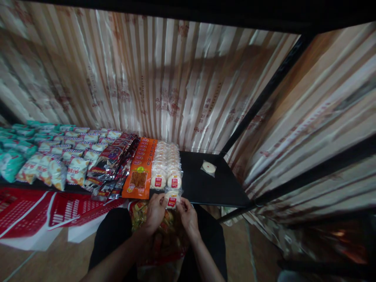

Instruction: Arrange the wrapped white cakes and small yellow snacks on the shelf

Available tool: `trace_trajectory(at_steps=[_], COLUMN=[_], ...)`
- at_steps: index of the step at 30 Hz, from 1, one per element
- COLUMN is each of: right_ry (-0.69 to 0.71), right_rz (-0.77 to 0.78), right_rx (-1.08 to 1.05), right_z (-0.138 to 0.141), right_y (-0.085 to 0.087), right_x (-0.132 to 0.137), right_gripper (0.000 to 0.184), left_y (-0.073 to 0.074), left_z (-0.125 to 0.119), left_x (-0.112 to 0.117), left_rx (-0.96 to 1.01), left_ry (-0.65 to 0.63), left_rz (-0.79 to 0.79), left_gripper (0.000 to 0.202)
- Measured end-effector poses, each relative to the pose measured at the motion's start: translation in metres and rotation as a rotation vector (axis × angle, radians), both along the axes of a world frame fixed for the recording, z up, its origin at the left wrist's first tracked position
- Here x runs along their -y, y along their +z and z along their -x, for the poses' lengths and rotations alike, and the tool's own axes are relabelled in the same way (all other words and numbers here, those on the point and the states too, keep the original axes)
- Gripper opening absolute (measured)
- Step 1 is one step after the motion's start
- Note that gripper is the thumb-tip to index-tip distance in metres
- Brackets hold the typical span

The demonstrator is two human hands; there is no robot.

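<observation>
Both my hands pinch one small clear packet with a round white cake and a red label (172,199), held just in front of the black shelf's (205,188) front edge. My left hand (155,213) grips its left side, my right hand (188,215) its right side. Directly behind it, two rows of the same white cake packets (167,164) lie on the shelf. One loose packet (208,167) lies alone further right. A large colourful bag (158,243) rests on my lap beneath my hands.
Left of the cakes lie orange snack packs (141,172), dark red packs (114,164), white-and-red bags (70,156) and teal bags (14,149). Red and white cartons (44,219) sit below the shelf. Striped wrapping covers the back and right side, with black frame bars (264,94).
</observation>
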State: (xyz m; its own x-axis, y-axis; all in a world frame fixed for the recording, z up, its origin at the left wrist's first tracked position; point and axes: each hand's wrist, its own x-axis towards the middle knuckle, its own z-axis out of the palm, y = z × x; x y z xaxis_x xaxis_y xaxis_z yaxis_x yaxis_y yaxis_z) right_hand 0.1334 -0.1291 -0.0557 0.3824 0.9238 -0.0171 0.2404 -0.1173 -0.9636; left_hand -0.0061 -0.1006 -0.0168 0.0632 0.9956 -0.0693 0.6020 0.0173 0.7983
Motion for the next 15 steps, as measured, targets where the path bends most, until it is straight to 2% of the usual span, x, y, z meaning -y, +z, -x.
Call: trace_trajectory(at_steps=[7,15], right_ry=[-0.010,-0.045], right_rz=[-0.029,-0.009], right_rx=[-0.044,0.012], right_z=[-0.001,-0.005], right_y=[0.005,0.014], right_x=[-0.012,-0.024], right_gripper=[0.033,0.035], left_y=[-0.005,-0.003], left_z=[-0.014,-0.025], left_x=[-0.015,-0.027], left_rx=[0.016,0.023], left_ry=[0.031,0.007], left_rz=[-0.065,0.014], left_gripper=[0.024,0.025])
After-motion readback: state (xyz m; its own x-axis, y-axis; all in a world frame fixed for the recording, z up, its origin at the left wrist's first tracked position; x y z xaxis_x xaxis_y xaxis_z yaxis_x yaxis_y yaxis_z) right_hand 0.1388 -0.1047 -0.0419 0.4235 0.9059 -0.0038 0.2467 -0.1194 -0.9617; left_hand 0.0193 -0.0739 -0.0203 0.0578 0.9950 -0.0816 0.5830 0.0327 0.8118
